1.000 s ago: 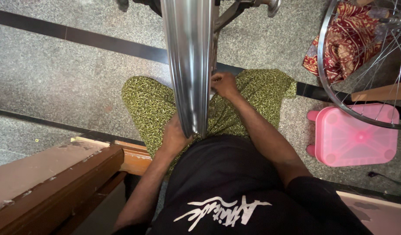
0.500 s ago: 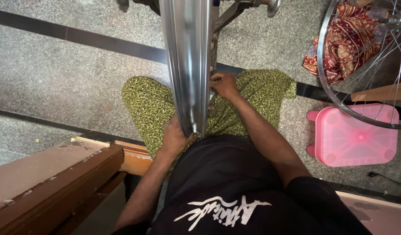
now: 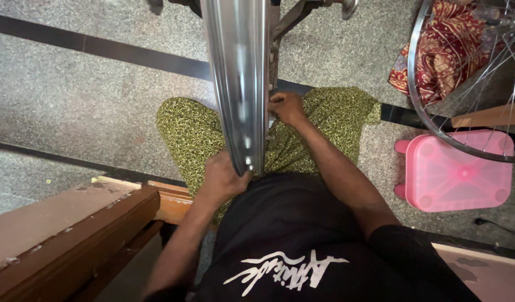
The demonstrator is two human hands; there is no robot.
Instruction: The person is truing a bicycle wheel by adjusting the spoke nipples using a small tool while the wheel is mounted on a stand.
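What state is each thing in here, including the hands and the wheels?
Metal rim: upright, edge-on, held between the knees.
Left hand: gripping the rim's lower edge.
Right hand: closed at the rim's right side; what it pinches is hidden.
Spoked wheel: leaning above the stool.
Pink stool: standing on the floor.
Patterned cloth: crumpled.

Left hand (image 3: 224,179) curled shut near the lap, right hand (image 3: 286,107) reached forward, fingers bent, both forearms extended
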